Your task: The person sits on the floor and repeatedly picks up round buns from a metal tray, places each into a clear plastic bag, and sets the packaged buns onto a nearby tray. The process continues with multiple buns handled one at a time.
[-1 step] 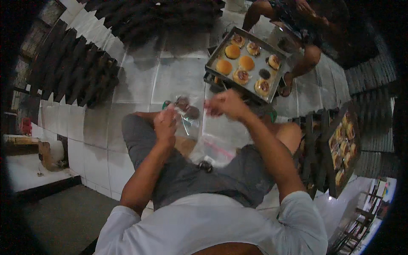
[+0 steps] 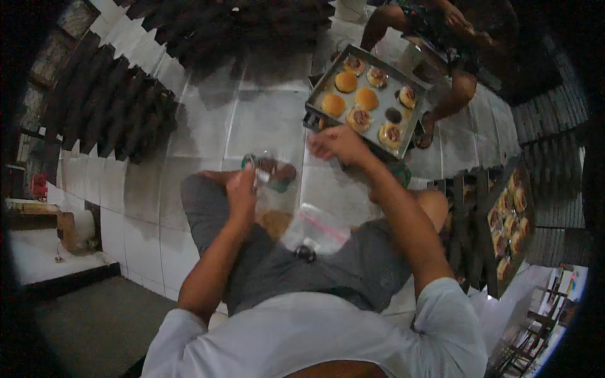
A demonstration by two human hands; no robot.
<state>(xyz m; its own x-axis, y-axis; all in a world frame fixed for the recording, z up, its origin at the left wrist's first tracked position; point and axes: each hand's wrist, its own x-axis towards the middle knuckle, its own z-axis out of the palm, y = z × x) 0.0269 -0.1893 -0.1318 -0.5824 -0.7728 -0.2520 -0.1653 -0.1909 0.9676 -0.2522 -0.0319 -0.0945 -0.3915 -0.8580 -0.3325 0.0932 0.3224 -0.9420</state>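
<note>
Tiles (image 2: 265, 120) pale; tray (image 2: 324, 85) on floor, racks (image 2: 113, 107) possibly stacked.

We see the left hand (image 2: 241, 192) closed around the mouth of a clear plastic bag (image 2: 275, 176) with a dark-topped bun inside, held over the lap, while the right hand (image 2: 337, 143) hangs loosely curled just beyond it, at the near edge of a metal baking tray (image 2: 318, 94) of round buns. Below and between the hands, more clear plastic bags (image 2: 315, 228) lie on the grey shorts (image 2: 353, 268). Far past the right hand another person's bare legs (image 2: 454, 94) show beside the tray, and to its right stands a second tray of buns (image 2: 510, 220).
</note>
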